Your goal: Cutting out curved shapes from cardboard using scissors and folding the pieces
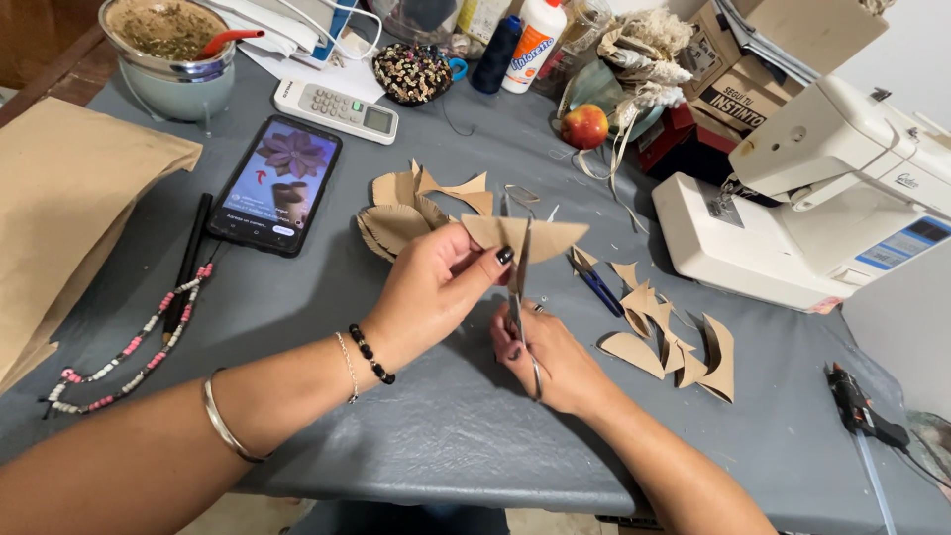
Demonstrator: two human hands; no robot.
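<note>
My left hand (436, 287) pinches a leaf-shaped piece of brown cardboard (555, 236) above the grey table (446, 426). My right hand (550, 357) grips metal scissors (520, 282) whose blades point up into the cardboard piece's lower edge. A pile of cut cardboard petals (406, 213) lies just behind the hands. More cardboard offcuts (674, 347) are scattered to the right of my right hand.
A phone (277, 183) with a lit screen lies at the left, next to a black pencil (186, 263) and a bead string (129, 347). A white sewing machine (822, 198) stands at right. A glue gun (862, 411), an apple (584, 126), a remote (337, 109) and a brown paper sheet (59, 208) surround the work area.
</note>
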